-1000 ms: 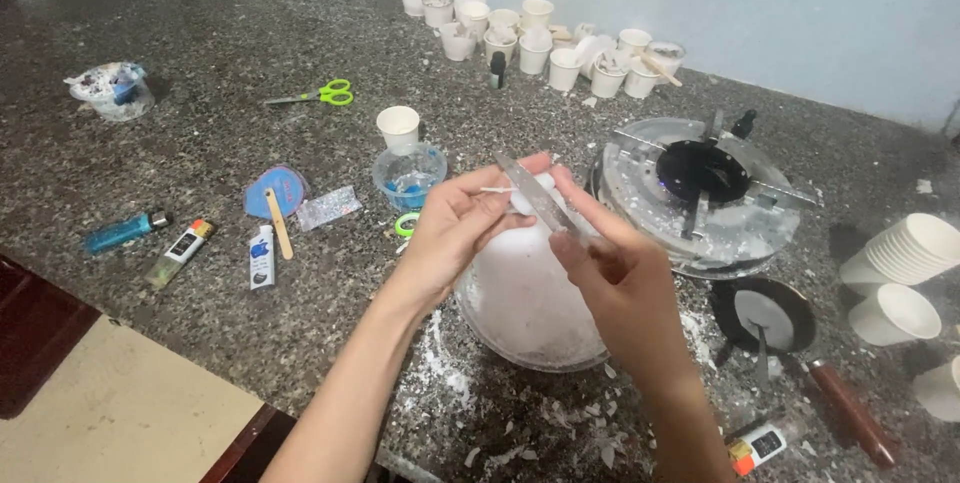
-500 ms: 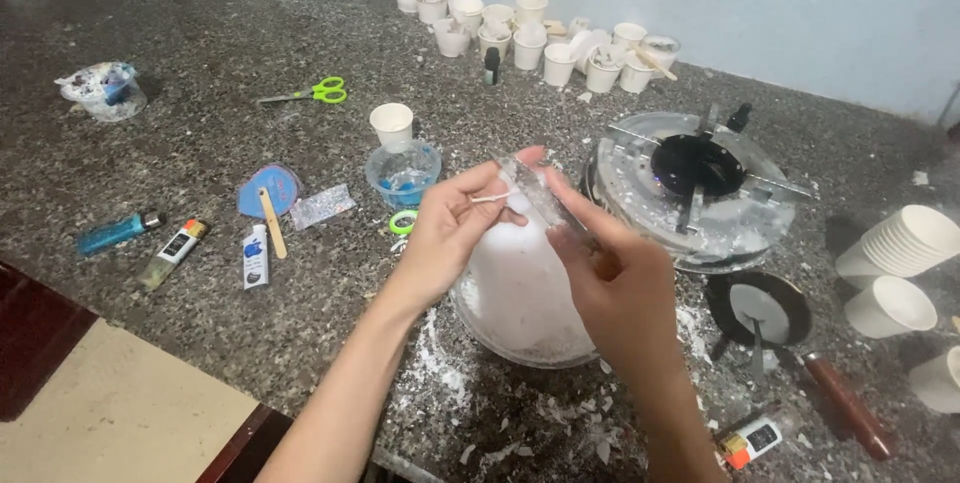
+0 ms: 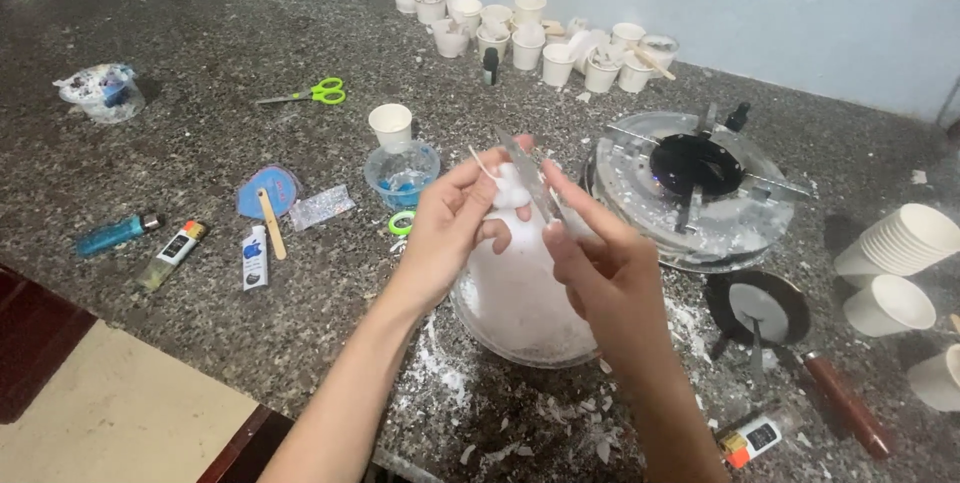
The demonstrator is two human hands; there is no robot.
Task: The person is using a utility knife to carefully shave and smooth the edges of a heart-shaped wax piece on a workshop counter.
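Observation:
Over a clear glass bowl filled with white wax, my left hand pinches a small white lump with a thin wick sticking out of it. My right hand holds a flat metal blade against that lump, its tip pointing up and away. Both hands hover just above the bowl. White flakes lie scattered on the dark speckled counter around the bowl.
A foil-covered burner stands to the right, with a small pan and stacked paper cups beyond. Many white cups line the back wall. To the left lie green scissors, a lidded blue tub, lighters and a tube.
My hands have kept their place over the bowl; the blade has shifted slightly against the white lump. The camera has tilted a little.

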